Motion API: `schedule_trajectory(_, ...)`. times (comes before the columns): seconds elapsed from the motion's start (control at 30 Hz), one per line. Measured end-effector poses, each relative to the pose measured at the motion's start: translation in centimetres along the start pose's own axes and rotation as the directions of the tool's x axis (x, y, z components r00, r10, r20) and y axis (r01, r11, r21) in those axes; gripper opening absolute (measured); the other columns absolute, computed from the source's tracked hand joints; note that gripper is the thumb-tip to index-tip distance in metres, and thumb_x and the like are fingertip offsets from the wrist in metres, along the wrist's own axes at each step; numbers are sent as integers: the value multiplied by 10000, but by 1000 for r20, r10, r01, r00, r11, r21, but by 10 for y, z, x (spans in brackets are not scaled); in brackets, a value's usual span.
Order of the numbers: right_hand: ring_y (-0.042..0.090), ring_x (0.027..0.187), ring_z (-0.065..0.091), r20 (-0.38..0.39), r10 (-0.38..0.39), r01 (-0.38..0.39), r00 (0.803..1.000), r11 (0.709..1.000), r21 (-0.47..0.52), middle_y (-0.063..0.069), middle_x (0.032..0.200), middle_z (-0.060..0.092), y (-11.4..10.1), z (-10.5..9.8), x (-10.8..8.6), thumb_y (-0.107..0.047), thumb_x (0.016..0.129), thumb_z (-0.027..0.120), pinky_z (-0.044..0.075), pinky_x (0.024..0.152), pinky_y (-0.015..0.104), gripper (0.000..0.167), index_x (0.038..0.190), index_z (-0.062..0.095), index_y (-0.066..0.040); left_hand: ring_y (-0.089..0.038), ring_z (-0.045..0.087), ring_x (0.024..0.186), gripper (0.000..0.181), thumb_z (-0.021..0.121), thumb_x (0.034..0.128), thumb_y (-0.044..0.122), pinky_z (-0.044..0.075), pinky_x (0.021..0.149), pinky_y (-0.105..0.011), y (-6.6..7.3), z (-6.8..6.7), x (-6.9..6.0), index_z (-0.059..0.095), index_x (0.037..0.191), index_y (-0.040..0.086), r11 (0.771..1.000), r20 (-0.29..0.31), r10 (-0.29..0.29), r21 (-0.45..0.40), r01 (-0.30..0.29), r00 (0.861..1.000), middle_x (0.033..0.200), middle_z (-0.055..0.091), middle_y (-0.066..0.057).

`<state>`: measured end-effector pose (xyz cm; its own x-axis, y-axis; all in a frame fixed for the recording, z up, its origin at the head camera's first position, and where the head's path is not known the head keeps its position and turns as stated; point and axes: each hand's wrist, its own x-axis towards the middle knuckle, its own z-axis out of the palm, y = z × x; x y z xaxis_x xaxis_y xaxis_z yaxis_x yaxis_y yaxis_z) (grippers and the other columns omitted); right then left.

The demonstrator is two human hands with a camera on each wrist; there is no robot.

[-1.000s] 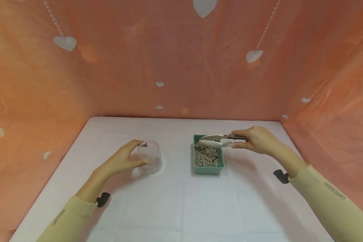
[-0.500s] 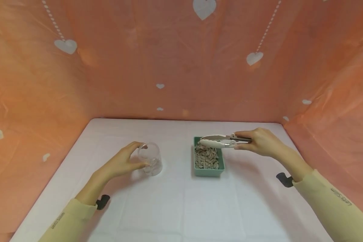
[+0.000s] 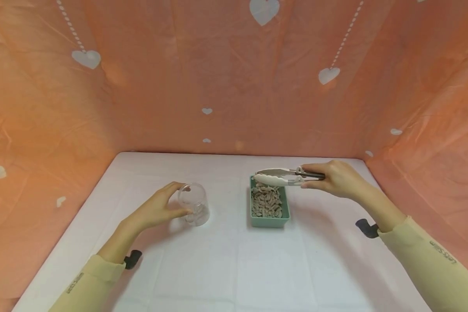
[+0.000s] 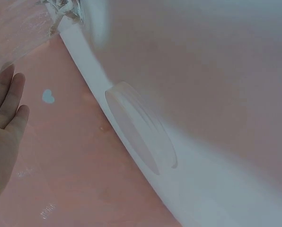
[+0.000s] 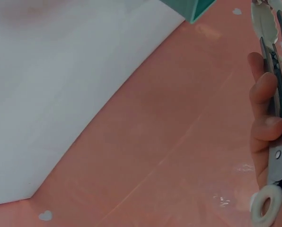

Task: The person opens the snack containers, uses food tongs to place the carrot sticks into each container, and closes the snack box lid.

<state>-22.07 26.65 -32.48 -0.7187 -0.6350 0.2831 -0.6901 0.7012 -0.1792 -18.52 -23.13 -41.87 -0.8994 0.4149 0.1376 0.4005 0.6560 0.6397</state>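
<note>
At the left, my left hand [image 3: 156, 208] holds a clear cup [image 3: 196, 203] that stands on the table, thumb on the near side and fingers round the far side. Some brownish-grey pieces lie low in the cup, also visible in the left wrist view, where the hand [image 4: 6, 113] is partly cut off. My right hand [image 3: 333, 178] grips a pair of tongs [image 5: 277, 137] by its handles. The tongs' white scalloped heads hang over the far end of a green rectangular container [image 3: 270, 222]. Brownish-grey shredded pieces [image 3: 267, 201] fill it, and a small bit shows at the tongs' tips.
A white cloth-covered table [image 3: 234, 264] lies under everything, with an orange-pink sheet [image 3: 234, 78] patterned with hearts behind and at both sides. A faint clear curved shape [image 4: 141, 127] appears in the left wrist view; I cannot tell what it is.
My right hand has lifted the tongs slightly, up from the pieces in the green container. The left hand and the cup have stayed in place.
</note>
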Motion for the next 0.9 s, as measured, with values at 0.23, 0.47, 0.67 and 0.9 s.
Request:
schedule_trajectory(0.23,55,564,501,1,-5,5,1000,1000,25,13,896,779,-15,-3,17,-267,832,886,445,559,304,459,1231,766,-73,-389,522,1361,705,864,872,332,410,1140,-611,-2,0,-1,546,1429,40,1000,4,-3,12,3,1000,1415,595,-141)
schedule_trajectory(0.47,68,590,538,8,-69,69,998,996,53,41,997,795,-33,-2,39,-341,863,856,452,564,318,479,1251,757,-78,-390,519,1360,700,862,875,320,413,1138,-605,-1,1,2,546,1423,22,1000,14,13,23,-13,1000,1415,590,-149)
schedule_trajectory(0.67,79,614,555,10,-130,129,991,988,90,4,936,784,-48,4,59,-456,874,816,467,580,316,525,1241,760,-84,-386,535,1340,701,872,862,319,426,1128,-598,1,0,2,558,1406,7,999,12,26,28,-26,1000,1391,603,-152)
schedule_trajectory(0.9,91,605,540,39,-164,158,986,980,117,-15,873,759,-69,13,81,-323,837,881,444,564,308,496,1256,752,-89,-385,530,1342,683,874,856,324,415,1136,-599,1,0,1,568,1388,25,999,13,25,43,-26,1000,1381,607,-146)
